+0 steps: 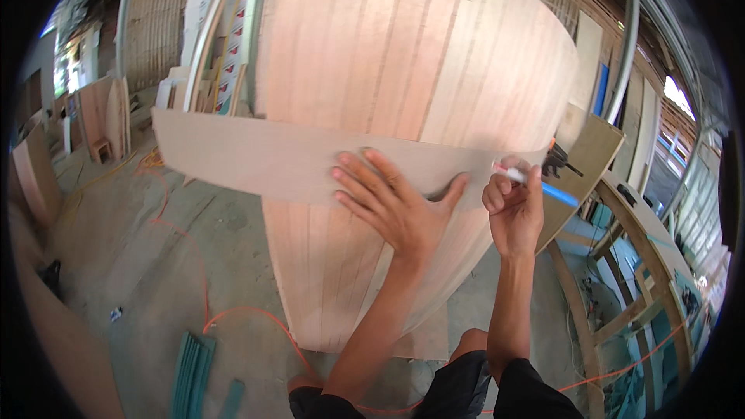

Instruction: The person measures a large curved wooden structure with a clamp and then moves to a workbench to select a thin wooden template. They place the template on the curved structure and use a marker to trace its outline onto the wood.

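A long thin wooden board (233,147) with a tapering left end lies across a large curved panel (372,46) of pale and pinkish wood strips. My left hand (392,209) is spread flat on the middle of the board, fingers apart. Near the board's right end, my right hand (516,213) is raised with its fingers closed around a pen (560,195). The pen has a blue barrel and a white part towards a reddish end; motion smears it a little. Whether its end touches the board I cannot tell.
A black and orange tool (560,161) is beside the panel's right edge, by an upright plywood sheet (590,151). A wooden frame bench (648,240) stands at right. An orange hose (248,312) runs over the floor near green strips (192,372). Cut boards (105,112) lean at far left.
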The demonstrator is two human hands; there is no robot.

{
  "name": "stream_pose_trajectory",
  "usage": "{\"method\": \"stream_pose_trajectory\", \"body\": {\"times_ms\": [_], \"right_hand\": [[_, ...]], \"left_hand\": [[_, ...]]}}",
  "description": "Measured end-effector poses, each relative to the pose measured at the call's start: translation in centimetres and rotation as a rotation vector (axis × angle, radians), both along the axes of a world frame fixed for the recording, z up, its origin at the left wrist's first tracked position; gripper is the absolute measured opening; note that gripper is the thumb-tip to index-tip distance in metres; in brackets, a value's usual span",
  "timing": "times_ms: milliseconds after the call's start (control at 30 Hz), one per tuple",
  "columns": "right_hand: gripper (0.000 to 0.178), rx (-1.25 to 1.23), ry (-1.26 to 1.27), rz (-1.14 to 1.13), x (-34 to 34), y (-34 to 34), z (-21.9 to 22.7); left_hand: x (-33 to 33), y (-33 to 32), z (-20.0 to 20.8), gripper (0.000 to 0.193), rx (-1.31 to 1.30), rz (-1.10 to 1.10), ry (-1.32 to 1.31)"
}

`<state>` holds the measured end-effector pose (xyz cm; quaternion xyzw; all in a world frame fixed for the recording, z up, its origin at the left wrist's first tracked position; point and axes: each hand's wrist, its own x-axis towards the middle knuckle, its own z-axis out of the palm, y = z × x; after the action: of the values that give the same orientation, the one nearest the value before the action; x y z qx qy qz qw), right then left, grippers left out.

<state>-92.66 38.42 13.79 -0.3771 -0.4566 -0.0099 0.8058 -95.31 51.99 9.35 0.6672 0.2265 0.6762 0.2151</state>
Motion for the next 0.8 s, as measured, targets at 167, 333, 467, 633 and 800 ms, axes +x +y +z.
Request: {"method": "stream_pose_trajectory", "body": {"times_ms": [167, 333, 467, 633, 800], "right_hand": [[0.038, -0.400, -0.238, -0.371, -3.1, 3.2, 0.5], [0.036, -0.647, -0.489, -0.651, -8.2, 4.4, 2.4], [0.046, -0.653, -0.774, -0.739, -8.7, 6.0, 3.4], [0.042, -0.705, -0.614, -0.401, -10.3, 8.3, 4.5], [0.037, -0.503, -0.681, -0.105, -11.1, 10.7, 5.2]], "left_hand": [[-0.1, 0.4, -0.1, 0.129, -0.022, -0.029, -0.010], [-0.3, 0.1, -0.3, 0.116, -0.060, -0.075, 0.001], [0.1, 0.4, -0.4, 0.096, -0.068, 0.057, 0.100], [0.0, 0.5, -0.6, 0.075, -0.108, -0.008, 0.098], [-0.5, 0.2, -0.7, 0.074, -0.047, 0.126, 0.367]]}}
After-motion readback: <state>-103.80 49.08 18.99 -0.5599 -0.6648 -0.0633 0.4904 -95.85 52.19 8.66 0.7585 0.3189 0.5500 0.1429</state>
